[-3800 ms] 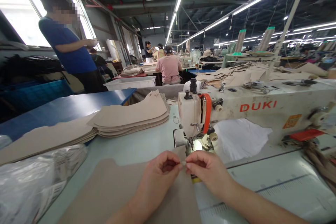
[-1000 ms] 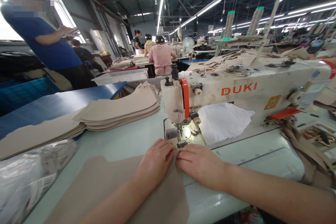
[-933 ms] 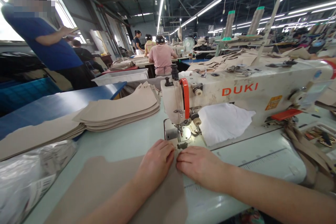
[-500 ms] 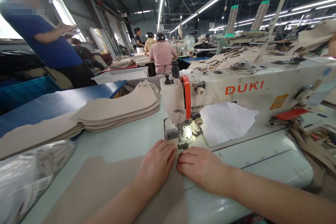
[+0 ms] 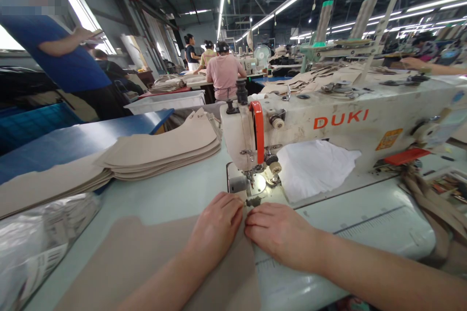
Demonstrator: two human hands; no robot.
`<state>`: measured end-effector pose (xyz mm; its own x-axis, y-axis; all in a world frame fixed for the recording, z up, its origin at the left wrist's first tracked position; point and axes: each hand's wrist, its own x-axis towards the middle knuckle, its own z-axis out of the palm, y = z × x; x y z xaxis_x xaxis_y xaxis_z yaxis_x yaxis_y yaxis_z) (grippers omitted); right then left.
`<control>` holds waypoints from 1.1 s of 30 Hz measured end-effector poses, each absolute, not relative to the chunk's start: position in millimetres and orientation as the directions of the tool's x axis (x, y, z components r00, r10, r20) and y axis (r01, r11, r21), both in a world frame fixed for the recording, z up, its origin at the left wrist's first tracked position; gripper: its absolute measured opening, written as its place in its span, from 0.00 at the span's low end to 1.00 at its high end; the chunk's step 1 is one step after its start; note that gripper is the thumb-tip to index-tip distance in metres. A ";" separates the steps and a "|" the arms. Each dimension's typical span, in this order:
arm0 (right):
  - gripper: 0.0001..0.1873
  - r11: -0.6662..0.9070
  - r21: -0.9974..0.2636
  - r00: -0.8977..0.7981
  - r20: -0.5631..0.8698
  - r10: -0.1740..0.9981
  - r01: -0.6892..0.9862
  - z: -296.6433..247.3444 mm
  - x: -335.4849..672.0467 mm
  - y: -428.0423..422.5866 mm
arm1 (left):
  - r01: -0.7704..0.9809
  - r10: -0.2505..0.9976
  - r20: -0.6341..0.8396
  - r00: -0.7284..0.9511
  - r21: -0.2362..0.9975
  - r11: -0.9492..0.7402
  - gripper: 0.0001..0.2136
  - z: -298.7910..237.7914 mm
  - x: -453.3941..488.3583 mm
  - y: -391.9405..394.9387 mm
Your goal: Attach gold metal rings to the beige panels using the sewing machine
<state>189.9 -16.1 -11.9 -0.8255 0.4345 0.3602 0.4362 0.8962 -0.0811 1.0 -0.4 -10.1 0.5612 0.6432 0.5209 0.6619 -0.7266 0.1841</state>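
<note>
Beige fabric, a flat cut panel (image 5: 146, 257), lies on the pale machine table (image 5: 171, 199) under both of the person's hands, and the single head view shows it running from the hands back and to the left, toward the wearer, its long axis slanting across the table. Its forward corner sits right at the fingertips, just short of the presser foot (image 5: 252, 200) of the DUKI sewing machine (image 5: 328, 121). The left hand (image 5: 216, 227) lies palm down on the panel, fingers bent and pressed flat on the cloth, closed around nothing. The right hand (image 5: 282, 233) rests beside it, almost touching, palm down too, its fingertips pinning the panel's right edge against the table; whether it pinches the edge cannot be made out. Both forearms come in low from the near side, the right one long across the table's front. The needle area lies straight ahead of the two sets of fingertips, about equally near each hand. Beyond the left hand, well apart, lies a stack of cut panels (image 5: 164, 148); beyond the right, a white cloth (image 5: 317, 165) lies under the machine arm.
</note>
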 end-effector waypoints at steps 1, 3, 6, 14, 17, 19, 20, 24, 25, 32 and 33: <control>0.07 0.896 -0.081 -0.824 0.365 0.434 0.436 -12.5 189.9 -16.1 | 0.664 0.648 0.516 0.560 0.187 -0.724 0.08 -9.9 1.1 -0.3; 0.07 0.896 -0.076 -0.823 0.367 0.433 0.437 -13.3 189.6 -16.4 | 0.670 0.658 0.505 0.559 0.193 -0.717 0.08 -9.6 1.2 -0.1; 0.07 0.886 -0.055 -0.819 0.357 0.449 0.461 -12.0 188.3 -17.2 | 0.674 0.664 0.499 0.557 0.197 -0.712 0.08 -9.4 1.4 -0.2; 0.06 0.846 0.033 -0.811 0.305 0.499 0.533 -0.4 185.4 -13.4 | 0.678 0.691 0.483 0.538 0.239 -0.695 0.06 -8.4 0.0 -1.3; 0.05 0.847 0.048 -0.816 0.299 0.494 0.530 -1.1 184.6 -10.2 | 0.689 0.710 0.461 0.532 0.253 -0.679 0.06 -7.7 0.2 -1.8; 0.06 0.845 0.053 -0.815 0.303 0.493 0.531 -2.4 184.1 -9.0 | 0.692 0.715 0.457 0.529 0.255 -0.675 0.06 -6.9 0.7 -2.4; 0.06 0.844 0.056 -0.814 0.304 0.495 0.533 -3.0 183.9 -8.8 | 0.692 0.716 0.458 0.526 0.259 -0.674 0.06 -6.5 0.9 -2.9; 0.06 0.842 0.064 -0.814 0.303 0.495 0.536 -3.1 183.2 -8.7 | 0.688 0.723 0.475 0.501 0.288 -0.666 0.06 -5.8 0.5 -5.3; 0.06 0.843 0.063 -0.815 0.306 0.492 0.533 -2.9 183.0 -8.7 | 0.686 0.725 0.478 0.496 0.296 -0.665 0.06 -5.9 0.1 -6.0; 0.05 0.860 0.062 -0.829 0.309 0.467 0.507 -2.5 184.7 -3.3 | 0.673 0.716 0.500 0.487 0.309 -0.673 0.05 -8.3 0.9 -3.6; 0.04 0.860 0.064 -0.829 0.311 0.466 0.507 -2.4 186.0 -1.4 | 0.674 0.714 0.500 0.491 0.302 -0.674 0.05 -8.9 2.4 -1.4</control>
